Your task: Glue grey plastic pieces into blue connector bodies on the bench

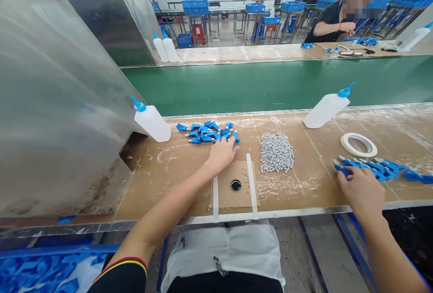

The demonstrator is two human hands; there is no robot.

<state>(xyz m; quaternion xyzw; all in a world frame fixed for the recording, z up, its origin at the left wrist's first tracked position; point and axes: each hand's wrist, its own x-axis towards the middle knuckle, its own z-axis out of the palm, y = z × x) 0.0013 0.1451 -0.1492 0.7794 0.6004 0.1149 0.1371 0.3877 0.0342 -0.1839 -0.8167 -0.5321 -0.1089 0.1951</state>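
My left hand (221, 155) reaches to the near edge of a loose pile of small blue plastic parts (203, 132). Its thumb and fingers close about one blue plastic part (236, 137) with a pale tip. Over on the right, my right hand (363, 189) is at the left end of a row of similar blue parts (389, 169). Its fingers pinch a blue plastic part (342, 168), partly hidden by the hand. Between my arms, a cardboard pad (225, 193) with white strips bears a small black round dish (236, 185).
Small grey pieces (277, 152) lie heaped right of the pad. White bottles with blue nozzles stand at left (154, 123) and right (326, 110). A tape roll (358, 144) lies near the right row. Beyond the green belt (219, 85) sits a co-worker (333, 20). A metal housing (61, 103) bounds the left.
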